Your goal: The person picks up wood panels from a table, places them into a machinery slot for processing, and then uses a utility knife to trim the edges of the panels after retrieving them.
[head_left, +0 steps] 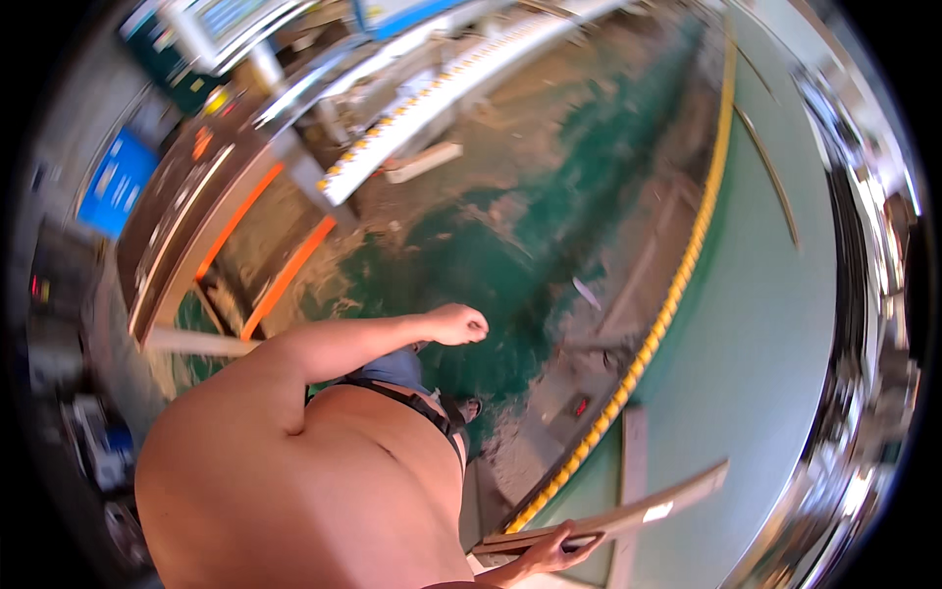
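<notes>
In the head view, my right hand (557, 552), fingers half closed, grips a wooden strip (618, 517) near right, over the green table (716, 383); my left hand (457, 325) curls loosely, seemingly empty. I'd judge the strip stiff, light, best held mid-length.

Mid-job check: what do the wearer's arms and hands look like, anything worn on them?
The left hand and right hand are gloveless. The left arm is sleeveless; the visible bit of right forearm is uncovered. No watch shows.
</notes>
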Tool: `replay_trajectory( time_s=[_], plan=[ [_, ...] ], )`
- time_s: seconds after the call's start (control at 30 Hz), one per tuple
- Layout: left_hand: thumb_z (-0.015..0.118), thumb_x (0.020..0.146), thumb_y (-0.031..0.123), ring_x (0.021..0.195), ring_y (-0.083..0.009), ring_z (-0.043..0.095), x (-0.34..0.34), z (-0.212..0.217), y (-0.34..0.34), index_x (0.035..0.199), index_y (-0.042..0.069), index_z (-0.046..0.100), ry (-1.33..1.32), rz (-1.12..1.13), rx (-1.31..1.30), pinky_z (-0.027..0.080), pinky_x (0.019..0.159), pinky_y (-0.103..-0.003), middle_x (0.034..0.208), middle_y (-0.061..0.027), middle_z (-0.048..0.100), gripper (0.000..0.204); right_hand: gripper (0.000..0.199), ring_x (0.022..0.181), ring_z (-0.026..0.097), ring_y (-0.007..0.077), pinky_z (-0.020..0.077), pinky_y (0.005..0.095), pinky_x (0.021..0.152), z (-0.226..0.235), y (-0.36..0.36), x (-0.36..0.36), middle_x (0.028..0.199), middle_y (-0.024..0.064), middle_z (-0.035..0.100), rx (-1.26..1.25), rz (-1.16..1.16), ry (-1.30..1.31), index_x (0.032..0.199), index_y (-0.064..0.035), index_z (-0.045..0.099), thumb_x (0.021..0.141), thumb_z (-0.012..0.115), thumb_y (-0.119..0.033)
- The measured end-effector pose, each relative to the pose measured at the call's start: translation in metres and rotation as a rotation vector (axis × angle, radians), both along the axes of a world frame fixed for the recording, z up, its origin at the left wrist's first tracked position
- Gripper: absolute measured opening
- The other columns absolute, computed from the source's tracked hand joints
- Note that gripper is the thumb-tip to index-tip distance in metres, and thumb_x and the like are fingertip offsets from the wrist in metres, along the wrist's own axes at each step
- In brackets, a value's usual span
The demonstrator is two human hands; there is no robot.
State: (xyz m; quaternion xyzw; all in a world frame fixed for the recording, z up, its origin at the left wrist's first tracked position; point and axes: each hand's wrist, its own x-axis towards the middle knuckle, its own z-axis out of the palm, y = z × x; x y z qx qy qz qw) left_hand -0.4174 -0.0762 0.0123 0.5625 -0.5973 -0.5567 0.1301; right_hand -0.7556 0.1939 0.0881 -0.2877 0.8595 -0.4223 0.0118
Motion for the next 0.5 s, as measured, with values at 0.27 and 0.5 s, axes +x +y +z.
replay_trajectory(
  time_s=[0.27,0.5],
  plan=[
    [0.058,0.086,0.023,0.072,-0.0165,0.063,0.122,0.011,0.010,0.100,0.005,0.061,0.206,0.394,-0.181,0.049,0.067,-0.031,0.084,-0.0054,0.067,0.024,0.060,0.101,0.049,0.0378,0.0438,0.0451,0.083,0.034,-0.252,0.164,0.116,0.0216,0.051,0.028,1.318,0.131,0.118,-0.0106,0.058,0.061,0.076,-0.013],
    [0.057,0.091,0.021,0.074,-0.0133,0.061,0.298,-0.041,0.017,0.108,0.002,0.058,0.631,1.432,-0.127,0.049,0.065,-0.026,0.087,-0.0067,0.065,0.025,0.059,0.099,0.050,0.0397,0.0429,0.0453,0.086,0.027,-0.392,0.473,0.115,0.0215,0.053,-0.110,2.059,0.232,0.117,-0.0107,0.059,0.061,0.076,-0.015]
  ],
)
